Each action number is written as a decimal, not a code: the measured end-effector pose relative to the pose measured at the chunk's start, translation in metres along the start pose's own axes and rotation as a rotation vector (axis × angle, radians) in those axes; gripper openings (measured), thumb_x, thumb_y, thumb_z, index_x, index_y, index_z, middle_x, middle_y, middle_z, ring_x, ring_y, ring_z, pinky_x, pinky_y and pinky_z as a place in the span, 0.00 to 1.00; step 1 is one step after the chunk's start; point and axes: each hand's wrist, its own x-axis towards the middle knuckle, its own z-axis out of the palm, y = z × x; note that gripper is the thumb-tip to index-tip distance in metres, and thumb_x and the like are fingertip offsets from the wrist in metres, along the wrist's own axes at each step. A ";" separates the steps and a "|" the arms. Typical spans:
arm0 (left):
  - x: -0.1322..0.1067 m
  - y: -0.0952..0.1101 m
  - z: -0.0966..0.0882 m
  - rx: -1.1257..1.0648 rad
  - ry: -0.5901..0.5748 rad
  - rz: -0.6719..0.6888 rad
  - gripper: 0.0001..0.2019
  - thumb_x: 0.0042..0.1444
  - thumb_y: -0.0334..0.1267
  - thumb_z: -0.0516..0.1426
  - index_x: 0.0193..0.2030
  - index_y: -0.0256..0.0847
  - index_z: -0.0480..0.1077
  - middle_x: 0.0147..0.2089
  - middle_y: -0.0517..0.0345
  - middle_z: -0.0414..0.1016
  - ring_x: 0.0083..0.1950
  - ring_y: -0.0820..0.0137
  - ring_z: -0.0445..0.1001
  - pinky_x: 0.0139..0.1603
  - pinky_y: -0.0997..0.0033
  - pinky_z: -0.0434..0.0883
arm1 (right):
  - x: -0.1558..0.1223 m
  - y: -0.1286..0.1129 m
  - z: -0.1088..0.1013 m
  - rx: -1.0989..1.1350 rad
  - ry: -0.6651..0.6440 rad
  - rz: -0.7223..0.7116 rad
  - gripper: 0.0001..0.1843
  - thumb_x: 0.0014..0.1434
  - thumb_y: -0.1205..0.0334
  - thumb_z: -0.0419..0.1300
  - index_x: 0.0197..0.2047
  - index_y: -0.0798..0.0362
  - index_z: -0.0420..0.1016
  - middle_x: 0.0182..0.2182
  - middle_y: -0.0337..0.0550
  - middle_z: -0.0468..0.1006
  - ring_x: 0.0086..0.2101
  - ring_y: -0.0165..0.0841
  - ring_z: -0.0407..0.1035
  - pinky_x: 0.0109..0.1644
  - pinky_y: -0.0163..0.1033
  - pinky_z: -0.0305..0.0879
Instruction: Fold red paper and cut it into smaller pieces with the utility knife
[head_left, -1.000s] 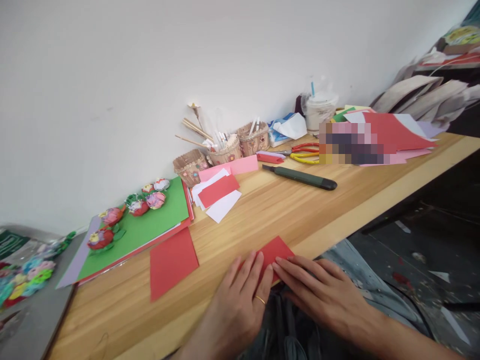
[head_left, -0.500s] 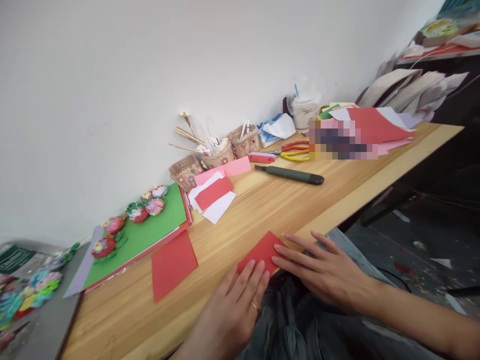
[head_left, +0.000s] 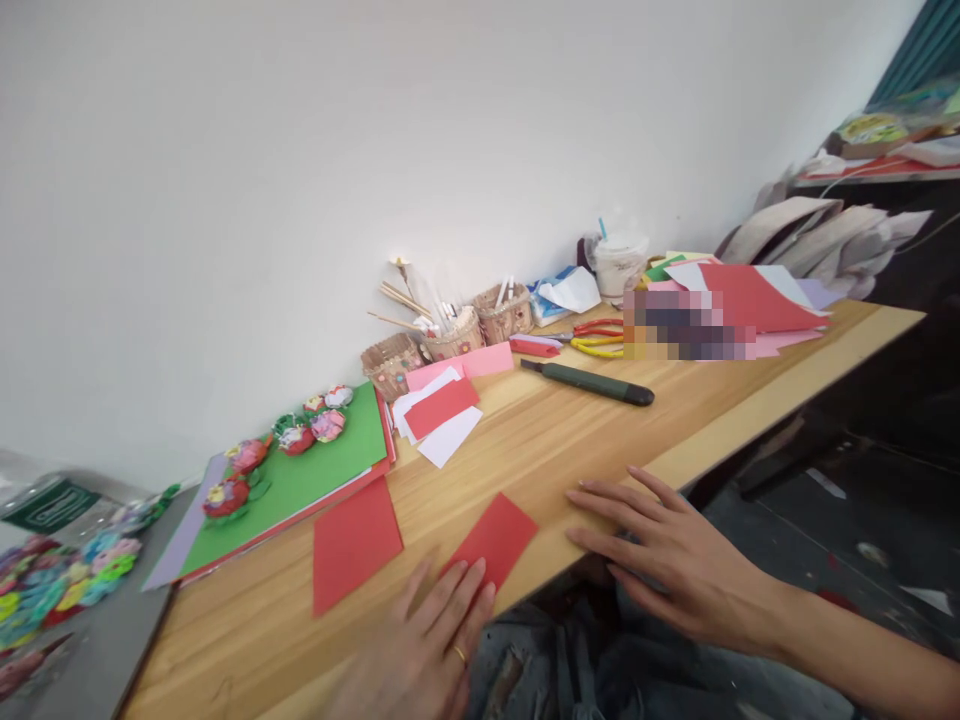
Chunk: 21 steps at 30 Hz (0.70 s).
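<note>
A small folded red paper (head_left: 499,538) lies near the front edge of the wooden table (head_left: 570,440). My left hand (head_left: 427,650) lies flat with its fingers stretched out, and the fingertips rest on the near end of that paper. My right hand (head_left: 664,550) is spread flat on the table edge just right of the paper, apart from it. Neither hand holds anything. A larger red sheet (head_left: 352,540) lies on the table to the left of the folded piece.
Green card (head_left: 322,465) with paper flowers (head_left: 292,437) sits at the left. Behind are paper slips (head_left: 439,410), small baskets of sticks (head_left: 457,335), a dark utility knife (head_left: 589,382), scissors (head_left: 600,335), a cup (head_left: 619,265) and stacked coloured sheets (head_left: 750,295).
Both hands have slid off the folded red paper: the right hand moved to the right onto the table edge, the left hand drew back toward me. The camera view shifted.
</note>
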 end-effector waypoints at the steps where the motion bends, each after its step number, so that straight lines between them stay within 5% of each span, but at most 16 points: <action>1: 0.002 0.000 -0.001 0.023 0.002 -0.001 0.20 0.65 0.45 0.46 0.57 0.37 0.67 0.56 0.54 0.73 0.58 0.65 0.66 0.62 0.64 0.54 | 0.003 0.005 -0.001 -0.012 0.018 0.018 0.27 0.60 0.64 0.53 0.62 0.50 0.60 0.57 0.46 0.69 0.57 0.35 0.60 0.60 0.53 0.56; 6: 0.006 0.007 -0.001 0.030 -0.007 -0.038 0.26 0.62 0.54 0.49 0.56 0.35 0.67 0.54 0.50 0.74 0.55 0.62 0.68 0.53 0.66 0.63 | 0.021 0.058 0.000 -0.118 0.071 0.256 0.22 0.65 0.57 0.47 0.58 0.58 0.65 0.54 0.51 0.72 0.53 0.36 0.64 0.57 0.45 0.61; 11: -0.010 0.003 0.019 -0.132 0.024 -0.071 0.24 0.59 0.44 0.54 0.62 0.41 0.62 0.61 0.49 0.67 0.54 0.59 0.66 0.51 0.63 0.67 | 0.038 0.107 0.011 -0.222 0.054 0.422 0.23 0.64 0.59 0.48 0.57 0.66 0.64 0.53 0.63 0.69 0.53 0.46 0.63 0.55 0.52 0.62; 15: -0.019 -0.009 0.027 -0.220 0.025 -0.021 0.28 0.60 0.46 0.54 0.66 0.48 0.54 0.67 0.51 0.58 0.57 0.62 0.64 0.52 0.66 0.68 | 0.050 0.116 0.020 -0.293 0.030 0.475 0.20 0.62 0.57 0.55 0.55 0.56 0.66 0.53 0.52 0.69 0.51 0.41 0.65 0.52 0.52 0.64; 19: -0.012 -0.022 -0.002 -0.208 0.025 0.063 0.31 0.59 0.48 0.55 0.67 0.48 0.52 0.66 0.50 0.58 0.59 0.63 0.63 0.54 0.68 0.67 | 0.060 0.111 0.025 -0.360 0.045 0.509 0.20 0.61 0.55 0.56 0.54 0.53 0.66 0.54 0.48 0.67 0.49 0.39 0.66 0.50 0.52 0.65; 21: -0.004 -0.029 -0.023 -0.249 -0.107 -0.007 0.31 0.59 0.37 0.57 0.66 0.55 0.52 0.65 0.55 0.61 0.59 0.66 0.64 0.55 0.69 0.67 | 0.064 0.110 0.025 -0.383 0.048 0.520 0.20 0.61 0.55 0.56 0.54 0.53 0.66 0.53 0.48 0.68 0.48 0.38 0.66 0.49 0.51 0.66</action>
